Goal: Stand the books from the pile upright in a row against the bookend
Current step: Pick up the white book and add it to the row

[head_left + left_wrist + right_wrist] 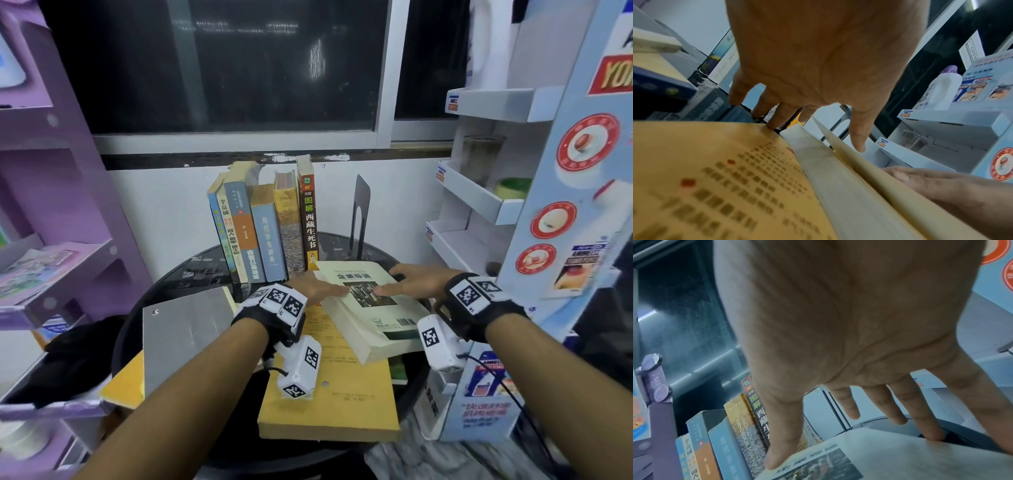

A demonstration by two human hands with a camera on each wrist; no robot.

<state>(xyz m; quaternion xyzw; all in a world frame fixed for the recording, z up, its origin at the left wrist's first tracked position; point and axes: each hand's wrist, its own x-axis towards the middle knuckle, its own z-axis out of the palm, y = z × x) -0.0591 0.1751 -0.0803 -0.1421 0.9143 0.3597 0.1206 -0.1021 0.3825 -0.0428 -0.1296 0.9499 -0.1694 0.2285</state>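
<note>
A cream paperback (376, 318) lies slanted on top of a large yellow book (329, 394) on the round black table (191, 270). My left hand (325, 289) holds its left edge, thumb over the cover (849, 186) and fingers (777, 116) down beside the page block. My right hand (400, 279) holds the right side, thumb (783, 443) pressed on the cover (890, 456) and fingers over the far edge. Behind it, several books (267, 222) stand in a row, leaning left. The black bookend (361, 205) stands apart to their right.
A grey book (185, 329) lies flat on the left on another yellow one (126, 383). A purple shelf unit (51, 205) flanks the table on the left. On the right is a white and blue display rack (486, 205). A window (222, 68) is behind.
</note>
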